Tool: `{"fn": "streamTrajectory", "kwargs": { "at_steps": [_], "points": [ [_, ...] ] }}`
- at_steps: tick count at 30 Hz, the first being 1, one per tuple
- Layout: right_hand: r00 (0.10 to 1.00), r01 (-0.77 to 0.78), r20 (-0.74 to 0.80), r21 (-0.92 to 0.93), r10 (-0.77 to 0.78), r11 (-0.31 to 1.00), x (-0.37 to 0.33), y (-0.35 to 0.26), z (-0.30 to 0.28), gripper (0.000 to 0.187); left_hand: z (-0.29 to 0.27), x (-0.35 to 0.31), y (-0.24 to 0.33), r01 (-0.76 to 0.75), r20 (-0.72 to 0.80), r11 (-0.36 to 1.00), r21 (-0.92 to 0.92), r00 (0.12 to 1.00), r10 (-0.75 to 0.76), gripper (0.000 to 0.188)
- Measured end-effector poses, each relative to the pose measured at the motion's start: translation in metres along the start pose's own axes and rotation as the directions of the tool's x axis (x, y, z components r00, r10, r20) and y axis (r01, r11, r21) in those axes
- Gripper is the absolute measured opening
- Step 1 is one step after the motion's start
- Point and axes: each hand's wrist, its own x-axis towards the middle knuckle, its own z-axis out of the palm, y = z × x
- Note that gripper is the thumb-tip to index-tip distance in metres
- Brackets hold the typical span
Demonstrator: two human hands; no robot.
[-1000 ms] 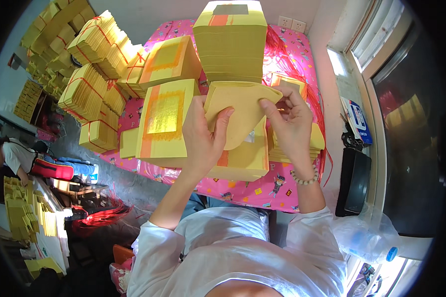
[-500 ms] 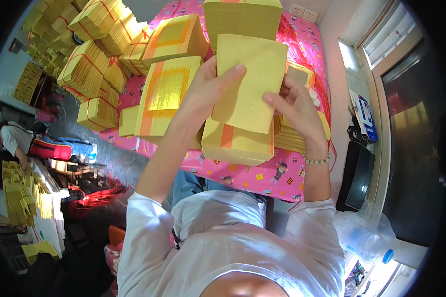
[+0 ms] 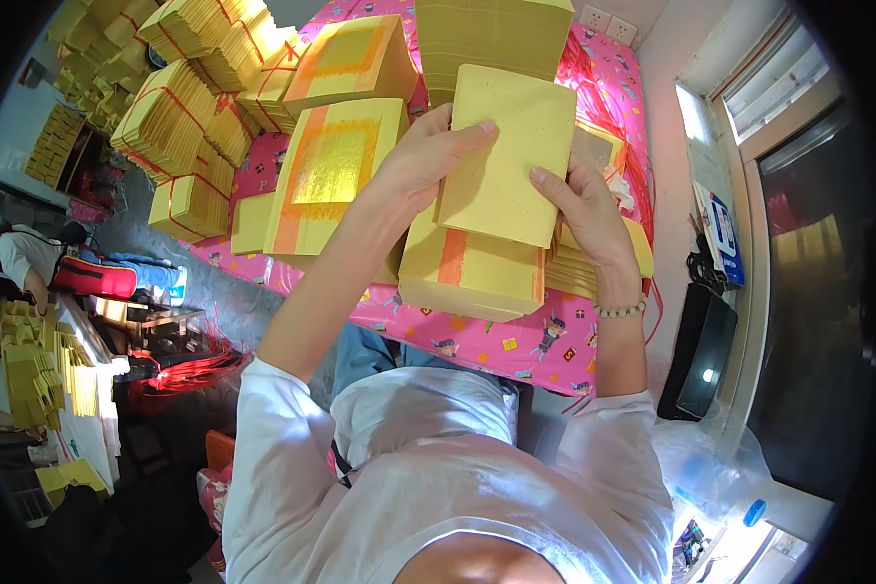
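Note:
My left hand [image 3: 423, 164] and my right hand [image 3: 594, 212] both grip a sheaf of plain yellow paper [image 3: 511, 161], one at each side, thumbs on its front face. How many sheets it has I cannot tell. Just below it, a squared stack of yellow paper [image 3: 477, 287] with an orange stripe sits near the table's front edge, its top partly covered by the sheaf. To the left stands another stack [image 3: 336, 185] topped with a gold foil square in an orange border. A tall yellow stack [image 3: 492, 44] rises behind the sheaf.
The table has a pink patterned cover [image 3: 477, 341]. Red-tied yellow bundles [image 3: 170, 112] crowd its far left; red strings [image 3: 608, 107] lie along the right side. A windowsill holds a black box-like object [image 3: 703, 350]. At far left, another person [image 3: 44, 263] bends over a second table.
The sheaf has turned a little more upright, and its lower edge has risen slightly off the stack below. Both hands keep their grip. The whole view has shifted a little.

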Motion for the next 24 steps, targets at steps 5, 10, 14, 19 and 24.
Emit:
{"fn": "streamTrajectory", "kwargs": {
  "at_steps": [5, 10, 14, 19, 24],
  "points": [
    [1.000, -0.005, 0.019, 0.014, 0.005, 1.000, -0.002, 0.002, -0.002, 0.043, 0.007, -0.005, -0.002, -0.065, -0.028, 0.993, 0.097, 0.997, 0.068, 0.039],
    [0.997, 0.062, -0.050, 0.040, -0.060, 0.997, -0.007, -0.003, 0.010, 0.043, 0.019, -0.010, -0.003, -0.075, -0.130, 0.984, 0.162, 0.987, 0.097, 0.041],
    [0.983, 0.107, -0.150, -0.008, -0.107, 0.994, -0.006, 0.001, 0.021, 0.040, 0.022, -0.010, -0.001, -0.148, -0.127, 0.965, 0.218, 0.976, 0.179, 0.039],
    [0.966, 0.077, -0.198, -0.389, -0.165, 0.918, -0.008, 0.010, 0.019, 0.035, 0.019, -0.006, -0.011, -0.309, -0.154, 0.894, 0.326, 0.915, 0.372, 0.034],
    [0.948, 0.226, -0.170, -0.242, -0.271, 0.943, -0.011, 0.022, 0.024, 0.033, 0.024, -0.016, -0.014, -0.388, -0.147, 0.875, 0.291, 0.885, 0.441, 0.032]
  ]
}}
